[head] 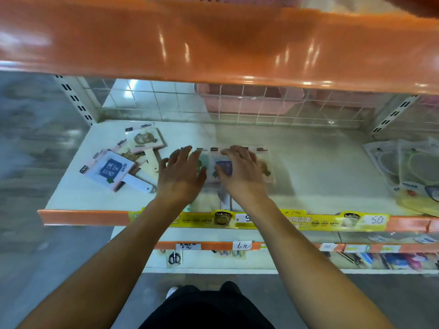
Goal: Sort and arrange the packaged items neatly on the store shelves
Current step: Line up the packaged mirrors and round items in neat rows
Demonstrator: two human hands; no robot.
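On the white shelf (320, 167), a row of several flat packaged items (264, 166) lies side by side in the middle. My left hand (180, 174) rests flat on the row's left end, fingers spread. My right hand (240, 173) lies flat on the row a little to the right, over a pack with a blue label. A loose, untidy pile of similar packs (123, 160) with handles sits to the left, apart from both hands. Motion blur hides the details of the row.
Clear packs (408, 172) lie at the shelf's right end. An orange shelf (213, 43) hangs overhead, and a wire grid back (261, 105) closes the rear. The front edge carries yellow price strips (308, 222). A lower shelf holds scissors (174, 257).
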